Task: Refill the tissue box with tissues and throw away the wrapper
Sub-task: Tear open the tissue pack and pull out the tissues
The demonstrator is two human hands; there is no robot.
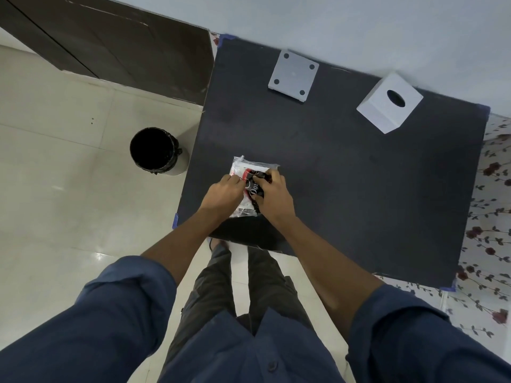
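A plastic-wrapped tissue pack [250, 172], clear with a red and black label, lies near the front left of the black table [345, 175]. My left hand [222, 193] pinches the wrapper on its left side. My right hand [272, 196] grips the wrapper on its right side, and both hands cover much of the pack. The white tissue box cover [387, 106], with a round hole on top, stands at the far right of the table. Its flat white base plate [293, 74], with a dark dot at each corner, lies separately at the far middle.
A round bin [156, 150] with a black liner stands on the tiled floor just left of the table. A dark wooden cabinet [110, 42] is at the far left. A floral cloth [492, 217] shows along the table's right edge, and a wall runs behind.
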